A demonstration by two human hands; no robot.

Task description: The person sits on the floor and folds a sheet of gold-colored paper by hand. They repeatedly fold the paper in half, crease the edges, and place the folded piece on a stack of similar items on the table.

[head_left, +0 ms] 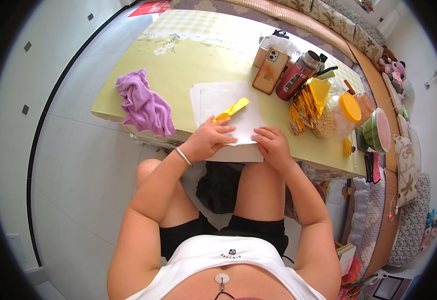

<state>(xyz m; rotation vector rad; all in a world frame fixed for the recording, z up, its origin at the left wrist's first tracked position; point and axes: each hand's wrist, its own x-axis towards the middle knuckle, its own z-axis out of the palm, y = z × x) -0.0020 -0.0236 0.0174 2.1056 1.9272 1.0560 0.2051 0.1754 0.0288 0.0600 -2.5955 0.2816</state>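
Note:
A small stack of white paper sheets lies at the table's near edge, its sheets slightly out of line. The near edge of the top sheet looks raised or folded, and white paper shows below it, past the table edge. My left hand grips this edge on its left side, fingers pointing right, thumb mostly hidden. My right hand holds the same edge on the right between thumb and bent fingers. A long, narrow yellow tool rests slantwise on the paper, its lower end close to my left fingertips; its exact kind is unclear.
A crumpled purple cloth hangs over the table's left edge. On the right stand a phone, a dark red flask, yellow packets, a yellow-lidded jar and a cut watermelon. A long sofa runs behind.

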